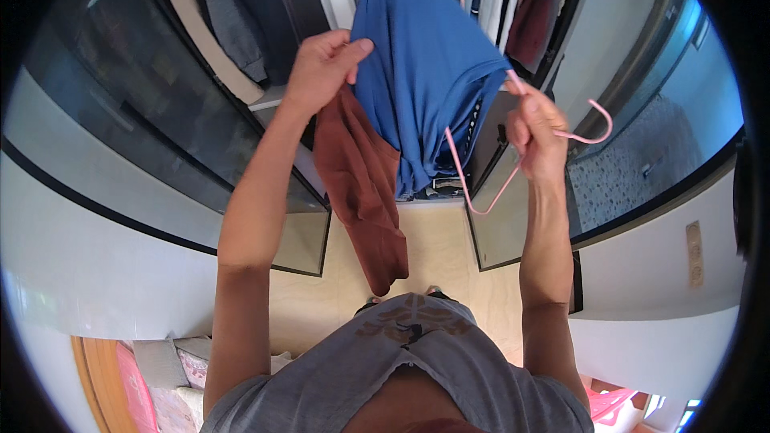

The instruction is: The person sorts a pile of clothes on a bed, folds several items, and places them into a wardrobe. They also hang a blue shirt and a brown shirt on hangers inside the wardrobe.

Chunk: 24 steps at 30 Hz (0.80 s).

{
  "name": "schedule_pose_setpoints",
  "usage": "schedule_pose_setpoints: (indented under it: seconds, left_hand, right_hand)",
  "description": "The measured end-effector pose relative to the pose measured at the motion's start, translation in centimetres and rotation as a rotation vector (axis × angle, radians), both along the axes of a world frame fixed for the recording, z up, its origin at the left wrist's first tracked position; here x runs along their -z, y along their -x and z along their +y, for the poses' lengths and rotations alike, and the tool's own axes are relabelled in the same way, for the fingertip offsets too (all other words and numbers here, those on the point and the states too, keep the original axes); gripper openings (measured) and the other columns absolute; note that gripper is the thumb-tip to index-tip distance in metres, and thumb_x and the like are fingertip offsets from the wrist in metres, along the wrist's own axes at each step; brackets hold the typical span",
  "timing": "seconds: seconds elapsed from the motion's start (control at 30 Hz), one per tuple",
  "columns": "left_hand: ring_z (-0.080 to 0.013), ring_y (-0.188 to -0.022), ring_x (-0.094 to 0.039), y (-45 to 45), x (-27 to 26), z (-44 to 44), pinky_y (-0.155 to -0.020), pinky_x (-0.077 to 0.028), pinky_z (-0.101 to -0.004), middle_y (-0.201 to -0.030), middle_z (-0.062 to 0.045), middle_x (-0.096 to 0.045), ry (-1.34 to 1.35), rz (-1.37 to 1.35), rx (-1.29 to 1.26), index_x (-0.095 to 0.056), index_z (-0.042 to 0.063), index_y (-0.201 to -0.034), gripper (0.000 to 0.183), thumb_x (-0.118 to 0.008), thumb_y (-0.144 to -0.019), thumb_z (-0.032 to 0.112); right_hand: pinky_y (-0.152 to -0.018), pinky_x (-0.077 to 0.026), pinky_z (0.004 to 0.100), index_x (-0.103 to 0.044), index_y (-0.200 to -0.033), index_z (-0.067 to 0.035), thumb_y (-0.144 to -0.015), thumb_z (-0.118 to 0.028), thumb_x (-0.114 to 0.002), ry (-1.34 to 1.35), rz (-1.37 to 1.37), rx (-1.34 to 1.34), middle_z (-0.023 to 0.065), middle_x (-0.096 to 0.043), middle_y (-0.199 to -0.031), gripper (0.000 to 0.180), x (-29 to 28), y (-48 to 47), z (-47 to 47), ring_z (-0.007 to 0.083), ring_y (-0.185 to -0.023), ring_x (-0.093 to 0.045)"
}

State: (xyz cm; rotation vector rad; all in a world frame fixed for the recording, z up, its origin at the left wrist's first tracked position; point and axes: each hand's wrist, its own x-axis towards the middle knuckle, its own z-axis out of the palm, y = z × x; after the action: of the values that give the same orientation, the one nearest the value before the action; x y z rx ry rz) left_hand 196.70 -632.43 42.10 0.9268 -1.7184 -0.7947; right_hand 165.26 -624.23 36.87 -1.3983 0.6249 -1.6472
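A blue knit garment (pixel 421 54) with a reddish-brown sleeve (pixel 361 168) hangs stretched between my two hands. My left hand (pixel 325 69) pinches the cloth near where the blue and brown parts meet, thumb on top. The brown sleeve dangles below it towards the floor. In my right hand (pixel 538 132) is a pink hanger (pixel 586 141), gripped below its hook, which points right. One arm of the hanger reaches the garment's opening by my right fingers; the other hangs lower, its upper end at the blue cloth. How far the hanger goes inside is hidden.
Ahead, a wardrobe holds several hanging clothes (pixel 234 18). Its glass doors stand swung out, one on the left (pixel 168 114) and one on the right (pixel 637 132). Pale floor tiles (pixel 439 240) lie below. Cushions (pixel 157 364) sit behind me at lower left.
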Motion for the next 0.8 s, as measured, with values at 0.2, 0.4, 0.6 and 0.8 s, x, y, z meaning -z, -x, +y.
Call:
schedule_pose_setpoints:
  seconds: [0.2,0.4,0.6,0.8]
  left_hand:
    - [-0.0027,-0.056,-0.04,1.5,-5.0,1.1,-0.054,-0.031,-0.0214,-0.059,0.006,-0.048,0.16,-0.106,-0.033,-0.061,0.01,-0.073,0.031,-0.064,-0.097,0.028]
    - [-0.0024,-0.055,-0.041,2.9,-8.9,1.7,-0.051,-0.032,-0.0218,-0.057,0.006,-0.047,0.323,-0.245,0.043,-0.06,0.005,-0.069,0.035,-0.067,-0.095,0.027]
    - [-0.0029,-0.056,-0.044,2.1,-8.1,1.8,-0.052,-0.034,-0.0212,-0.06,0.005,-0.051,0.26,-0.236,-0.184,-0.074,0.003,-0.093,0.02,-0.072,-0.091,0.022]
    - [-0.0074,-0.063,-0.06,5.5,-8.5,4.0,-0.06,-0.049,-0.0235,-0.071,-0.004,-0.066,0.818,-0.355,-0.281,-0.076,0.01,-0.106,0.021,-0.075,-0.087,0.018]
  right_hand:
    - [-0.042,-0.024,0.0227,-0.065,-0.119,0.002,-0.101,-0.033,-0.054,0.169,-0.117,-0.052,-0.0038,-0.042,-0.05,0.041,1.8,6.8,-1.1,0.0056,-0.042,-0.033]
    - [-0.045,-0.027,0.0215,-0.073,-0.105,-0.002,-0.097,-0.031,-0.062,-0.03,0.317,0.163,-0.0051,-0.047,-0.057,0.031,-0.6,4.6,-0.7,0.0039,-0.049,-0.039]
    - [-0.048,-0.025,0.0224,-0.074,-0.102,-0.002,-0.096,-0.03,-0.063,-0.04,0.087,0.165,-0.0056,-0.046,-0.059,0.031,-3.2,2.5,-1.0,0.0039,-0.053,-0.038]
    - [-0.048,-0.027,0.0231,-0.075,-0.102,-0.002,-0.096,-0.032,-0.064,0.055,0.239,0.142,-0.0051,-0.047,-0.058,0.032,-5.3,-0.2,-1.4,0.0037,-0.054,-0.038]
